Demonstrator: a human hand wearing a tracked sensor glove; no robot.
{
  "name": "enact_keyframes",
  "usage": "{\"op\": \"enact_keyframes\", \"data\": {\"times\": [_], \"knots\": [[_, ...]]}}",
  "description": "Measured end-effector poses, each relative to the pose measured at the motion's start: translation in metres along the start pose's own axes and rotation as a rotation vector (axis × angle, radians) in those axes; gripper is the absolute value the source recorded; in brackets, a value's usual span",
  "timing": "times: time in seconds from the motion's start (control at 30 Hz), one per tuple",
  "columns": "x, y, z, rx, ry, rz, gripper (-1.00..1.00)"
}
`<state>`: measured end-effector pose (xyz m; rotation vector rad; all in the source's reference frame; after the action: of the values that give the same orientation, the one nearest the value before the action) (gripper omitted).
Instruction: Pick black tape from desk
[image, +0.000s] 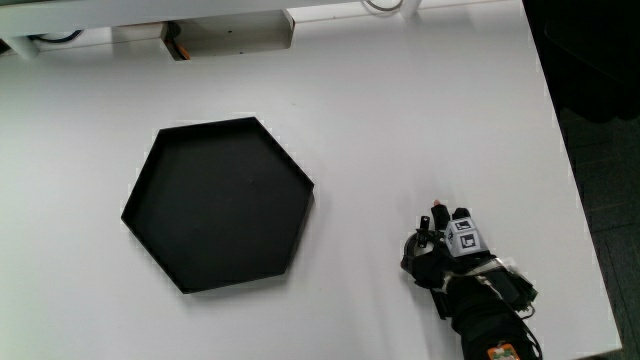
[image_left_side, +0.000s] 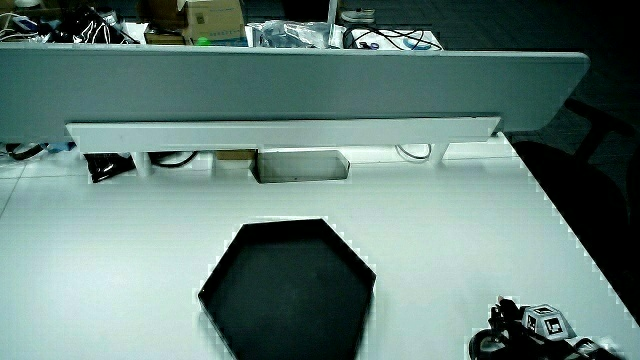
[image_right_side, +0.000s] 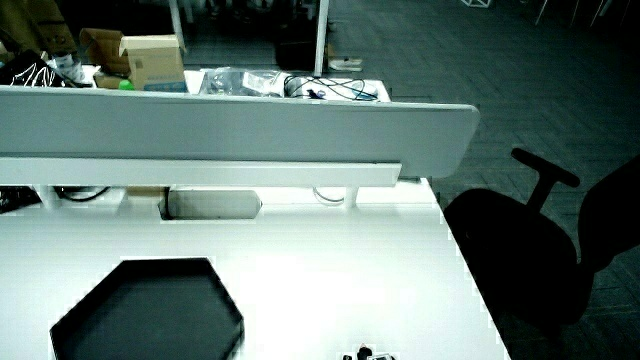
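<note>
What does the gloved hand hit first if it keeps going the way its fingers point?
Probably nothing nearby: the black-gloved hand points away from the person over bare white table. The black hexagonal tray lies off to the side of that line.

A white tabletop (image: 420, 110) ends at a low grey partition (image_left_side: 300, 85) in both side views. A dark office chair (image_right_side: 530, 235) stands on dark carpeted floor (image_right_side: 560, 90) beside the tabletop's edge. Cardboard boxes (image_right_side: 150, 60) and cables (image_right_side: 330, 88) clutter the neighbouring desk.
</note>
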<state>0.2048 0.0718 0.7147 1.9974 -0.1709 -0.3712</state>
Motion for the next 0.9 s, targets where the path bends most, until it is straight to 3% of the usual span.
{"op": "enact_keyframes", "data": {"times": [0.07, 0.1, 0.17, 0.2, 0.23, 0.3, 0.43, 0.57, 0.67, 0.7, 0.77, 0.9], "knots": [[-0.002, -0.002, -0.001, -0.002, -0.044, -0.044, 0.07], [-0.005, -0.001, -0.002, 0.018, -0.041, -0.016, 0.13], [-0.006, -0.003, -0.003, 0.039, -0.075, -0.059, 0.27], [-0.004, -0.008, -0.001, 0.066, -0.039, -0.073, 0.33], [-0.003, -0.009, 0.000, 0.081, -0.018, -0.053, 0.40], [-0.003, -0.004, -0.003, 0.063, -0.002, -0.051, 0.53], [-0.002, -0.010, -0.003, 0.119, 0.000, -0.079, 0.80], [0.000, -0.019, -0.001, 0.190, 0.041, -0.042, 1.00], [0.001, -0.033, 0.014, 0.285, 0.072, -0.031, 1.00], [0.001, -0.040, 0.024, 0.347, 0.083, -0.025, 1.00], [0.000, -0.041, 0.034, 0.375, 0.089, -0.013, 1.00], [-0.011, -0.060, 0.069, 0.496, 0.104, -0.005, 1.00]]}}
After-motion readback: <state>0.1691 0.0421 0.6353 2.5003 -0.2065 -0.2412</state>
